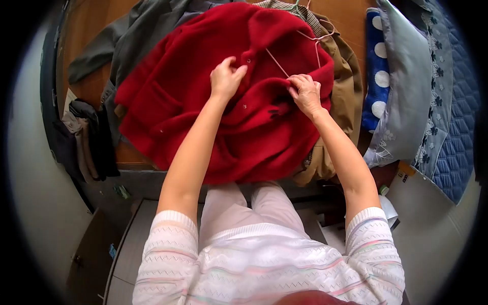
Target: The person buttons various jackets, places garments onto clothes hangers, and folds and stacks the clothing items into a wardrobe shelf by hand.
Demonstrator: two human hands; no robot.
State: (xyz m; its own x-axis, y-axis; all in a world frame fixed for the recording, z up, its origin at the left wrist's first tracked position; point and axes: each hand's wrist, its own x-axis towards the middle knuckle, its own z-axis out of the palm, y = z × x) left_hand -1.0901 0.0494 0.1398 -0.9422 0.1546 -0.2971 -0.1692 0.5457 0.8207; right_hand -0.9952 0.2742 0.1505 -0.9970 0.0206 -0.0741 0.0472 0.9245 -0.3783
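Observation:
A red coat (203, 66) lies spread out in front of me, its front partly open and small snaps showing along the edge. Inside its neck sits a thin pinkish hanger (277, 62), whose hook points to the upper right. My left hand (227, 79) is over the coat's front edge beside a snap, thumb and fingers apart, with nothing visible in it. At the hanger's lower end, my right hand (305, 92) pinches the coat's other front edge near the collar. The fabric hides part of the hanger.
Under the red coat are a grey garment (137, 46) and a tan coat (343, 66) on a wooden surface (96, 30). Folded dark clothes (104, 137) lie left. To the right are a blue polka-dot cloth (376, 66), a silvery pillow (406, 76) and a blue quilted cover (457, 137).

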